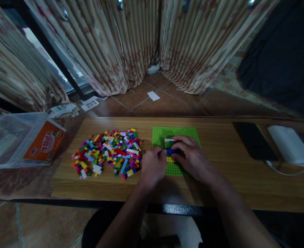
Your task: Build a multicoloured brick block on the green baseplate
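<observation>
A green studded baseplate (176,130) lies on the wooden table, carrying a small cluster of bricks. In that cluster are a white brick (168,140), a blue brick (170,151) and a yellow brick (170,159). My right hand (192,156) reaches in from the right, thumb and fingers curled around the right end of the blue brick. At the brick's left end, my left hand (154,164) is closed in a pinch over the plate's left edge. Whatever its fingertips hold is hidden.
Left of the plate spreads a pile of loose multicoloured bricks (119,151). A clear plastic box (15,137) with an orange label stands at the far left. To the right lie a black phone (255,140) and a white power bank (287,144) with a cable. Curtains (131,44) hang beyond.
</observation>
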The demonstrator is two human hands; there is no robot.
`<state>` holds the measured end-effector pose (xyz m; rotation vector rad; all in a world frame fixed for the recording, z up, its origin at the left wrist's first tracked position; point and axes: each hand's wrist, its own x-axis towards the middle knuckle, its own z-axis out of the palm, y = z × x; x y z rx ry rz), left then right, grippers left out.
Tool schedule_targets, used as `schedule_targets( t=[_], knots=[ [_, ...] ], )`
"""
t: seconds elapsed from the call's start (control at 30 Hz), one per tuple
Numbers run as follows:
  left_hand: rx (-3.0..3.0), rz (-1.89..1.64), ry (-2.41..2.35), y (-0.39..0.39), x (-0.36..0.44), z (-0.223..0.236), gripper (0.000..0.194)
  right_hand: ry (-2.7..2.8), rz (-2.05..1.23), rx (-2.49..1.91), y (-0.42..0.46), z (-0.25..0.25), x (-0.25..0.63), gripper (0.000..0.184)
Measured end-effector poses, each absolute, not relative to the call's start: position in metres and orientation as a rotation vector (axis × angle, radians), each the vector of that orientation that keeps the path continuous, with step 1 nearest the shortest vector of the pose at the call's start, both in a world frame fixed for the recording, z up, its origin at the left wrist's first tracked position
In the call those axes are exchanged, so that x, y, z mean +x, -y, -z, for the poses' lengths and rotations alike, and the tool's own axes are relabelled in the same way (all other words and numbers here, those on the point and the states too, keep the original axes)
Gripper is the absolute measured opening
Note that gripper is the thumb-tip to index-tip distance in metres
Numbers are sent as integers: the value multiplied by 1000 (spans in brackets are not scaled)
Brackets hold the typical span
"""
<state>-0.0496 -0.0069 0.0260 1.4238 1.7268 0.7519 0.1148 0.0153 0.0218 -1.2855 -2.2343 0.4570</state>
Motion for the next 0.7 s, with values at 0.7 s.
schedule_targets(
  t=[0.7],
  knots=[
    [1432, -727, -1721, 1, -53, -24, 35, 1920, -470, -1538, -20, -10, 116, 57]
  ],
)
